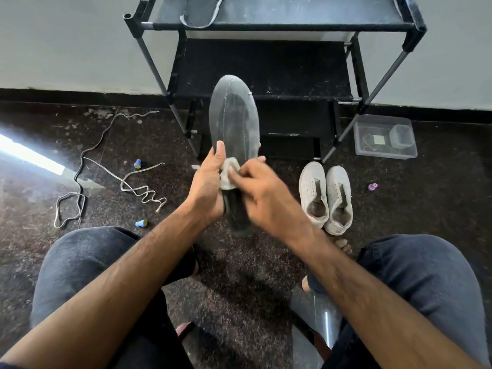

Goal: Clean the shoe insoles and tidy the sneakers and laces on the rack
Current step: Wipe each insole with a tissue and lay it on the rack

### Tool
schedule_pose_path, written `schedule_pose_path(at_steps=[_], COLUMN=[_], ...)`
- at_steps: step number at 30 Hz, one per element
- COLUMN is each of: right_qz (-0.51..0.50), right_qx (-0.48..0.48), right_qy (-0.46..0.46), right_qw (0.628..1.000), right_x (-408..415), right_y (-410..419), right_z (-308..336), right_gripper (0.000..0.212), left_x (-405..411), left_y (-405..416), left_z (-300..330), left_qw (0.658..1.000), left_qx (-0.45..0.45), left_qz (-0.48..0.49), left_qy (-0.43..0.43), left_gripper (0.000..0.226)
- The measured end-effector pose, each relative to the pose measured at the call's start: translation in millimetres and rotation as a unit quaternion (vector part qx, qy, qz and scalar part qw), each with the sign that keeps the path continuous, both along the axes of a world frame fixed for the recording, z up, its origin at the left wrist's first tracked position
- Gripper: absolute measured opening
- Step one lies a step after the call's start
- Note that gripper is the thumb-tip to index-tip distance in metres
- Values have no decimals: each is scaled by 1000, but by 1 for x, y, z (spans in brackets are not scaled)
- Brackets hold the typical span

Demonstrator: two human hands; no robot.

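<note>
- The long dark grey foam insole [234, 121] is held upright in the air between the person's knees, in front of the black metal-framed shoe rack [279, 25]; its toe end overlaps the rack's lower shelves in view.
- The left hand [207, 182] grips the insole's left edge, thumb along the face.
- The right hand [262, 190] pinches a small pale grey cloth [229, 174] against the insole's middle; this hand is blurred.
- The insole's surface looks dusty, with pale streaks and a thin seam line.
- Open dark speckled floor lies below the hands.
- Two loose grey-white laces [138, 187] lie left; a pair of white laceless sneakers [326, 195] stands right, just beside the rack's leg.
- A second grey insole [199, 12] rests on the top shelf.
</note>
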State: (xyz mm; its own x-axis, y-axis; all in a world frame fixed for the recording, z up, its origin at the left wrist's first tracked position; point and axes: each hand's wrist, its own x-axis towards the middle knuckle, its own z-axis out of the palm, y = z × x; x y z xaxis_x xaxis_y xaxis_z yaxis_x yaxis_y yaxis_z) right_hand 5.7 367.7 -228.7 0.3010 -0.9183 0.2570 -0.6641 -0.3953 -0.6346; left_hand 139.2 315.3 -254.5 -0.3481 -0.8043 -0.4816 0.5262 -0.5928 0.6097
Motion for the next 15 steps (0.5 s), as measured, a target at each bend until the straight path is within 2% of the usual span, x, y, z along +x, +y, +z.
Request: schedule_pose_path(at_steps=[4, 7, 9, 11, 13, 15], right_qz=[117, 149, 98, -2, -86, -86], right_qx=[46, 114, 117, 78, 22, 0], right_qy=[13, -11, -67, -114, -101, -49], right_qw=[992, 982, 986, 990, 991, 995], right_x=[2, -9, -14, -23, -27, -19], right_y=[10, 14, 13, 5, -2, -2], right_z=[-9, -3, 5, 12, 12, 6], right_gripper=[22, 19, 18, 16, 21, 30], left_x=[11, 10, 7, 4, 2, 0], left_y=[-4, -4, -5, -4, -1, 0], left_z=[-9, -3, 1, -1, -2, -1], left_qw=[998, 997, 997, 997, 997, 998], left_qx=[-32, -45, -50, -52, -53, -43], left_qz=[31, 39, 41, 37, 29, 33], left_qy=[-44, -45, -47, -51, -50, -39], left_gripper=[42, 41, 41, 46, 49, 46])
